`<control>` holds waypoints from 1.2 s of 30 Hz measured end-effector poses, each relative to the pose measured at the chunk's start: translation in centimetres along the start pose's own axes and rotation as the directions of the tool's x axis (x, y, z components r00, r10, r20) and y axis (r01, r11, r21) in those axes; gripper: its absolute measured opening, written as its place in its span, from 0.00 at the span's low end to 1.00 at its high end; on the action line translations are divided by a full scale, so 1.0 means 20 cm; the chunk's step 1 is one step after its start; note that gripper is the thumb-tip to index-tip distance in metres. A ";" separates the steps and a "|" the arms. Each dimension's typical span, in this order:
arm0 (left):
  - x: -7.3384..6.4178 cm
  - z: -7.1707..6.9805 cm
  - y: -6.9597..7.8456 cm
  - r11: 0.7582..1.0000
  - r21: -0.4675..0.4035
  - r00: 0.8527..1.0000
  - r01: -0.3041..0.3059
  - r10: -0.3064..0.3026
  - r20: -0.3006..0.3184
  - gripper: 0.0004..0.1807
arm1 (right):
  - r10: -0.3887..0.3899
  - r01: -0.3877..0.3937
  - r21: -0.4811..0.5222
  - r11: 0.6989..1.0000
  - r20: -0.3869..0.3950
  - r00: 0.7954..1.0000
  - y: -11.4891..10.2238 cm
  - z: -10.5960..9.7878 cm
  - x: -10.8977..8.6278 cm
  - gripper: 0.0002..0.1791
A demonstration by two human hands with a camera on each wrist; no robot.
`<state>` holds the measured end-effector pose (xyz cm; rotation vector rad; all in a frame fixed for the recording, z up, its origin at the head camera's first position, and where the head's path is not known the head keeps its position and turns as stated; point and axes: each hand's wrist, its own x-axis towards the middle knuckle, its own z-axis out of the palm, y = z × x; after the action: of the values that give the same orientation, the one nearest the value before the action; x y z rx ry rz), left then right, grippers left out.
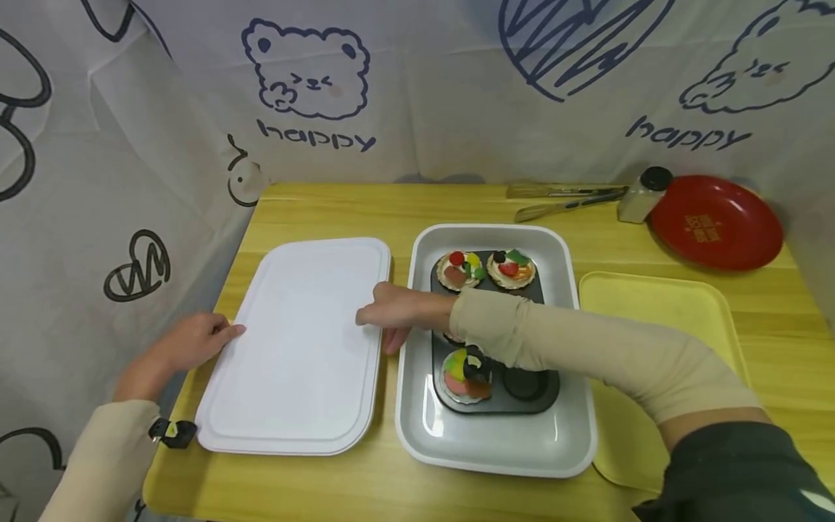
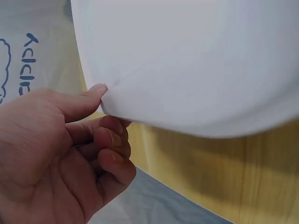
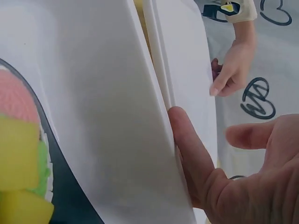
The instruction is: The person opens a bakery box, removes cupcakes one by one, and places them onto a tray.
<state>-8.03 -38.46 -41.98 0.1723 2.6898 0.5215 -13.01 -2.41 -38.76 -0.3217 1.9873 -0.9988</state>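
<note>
A white rounded lid [image 1: 296, 348] lies at the left of the table. My left hand [image 1: 196, 339] pinches its left edge, thumb on top and fingers curled beneath, as the left wrist view shows. Across it, my right hand [image 1: 394, 308] is at the lid's right edge. In the right wrist view its fingers [image 3: 189, 140] reach into the narrow gap beside a deep white tray [image 3: 107, 121], and the thumb stands apart. Inside the tray sits a dark muffin pan [image 1: 499, 402] with several topped tarts, such as one tart [image 1: 512, 270] at the back. My right forearm hides the pan's middle.
A yellow tray [image 1: 659, 293] lies right of the deep tray, partly under my right arm. At the back right are a red plate [image 1: 730, 225], a black-capped jar [image 1: 644, 196] and two brushes [image 1: 567, 203]. A printed cloth [image 1: 417, 94] hangs behind the table [image 1: 450, 203].
</note>
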 end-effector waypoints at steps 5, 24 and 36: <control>0.03 -0.01 -0.02 1.000 -0.005 0.999 0.024 -0.024 0.039 0.21 | 0.083 -0.090 0.111 0.990 0.065 0.994 -0.04 0.01 0.04 0.37; 0.06 0.05 -0.01 0.984 0.046 0.979 0.172 -0.176 0.098 0.20 | 0.140 -0.145 0.066 0.987 0.070 0.988 -0.02 0.16 0.11 0.30; 0.07 0.03 0.00 0.968 0.068 0.961 0.243 -0.249 0.116 0.21 | 0.100 -0.113 0.159 0.981 0.089 0.991 -0.04 0.16 0.12 0.34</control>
<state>-9.11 -37.92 -42.97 -0.1121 2.5561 0.3504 -12.01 -5.79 -40.54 -0.1611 1.8166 -1.0561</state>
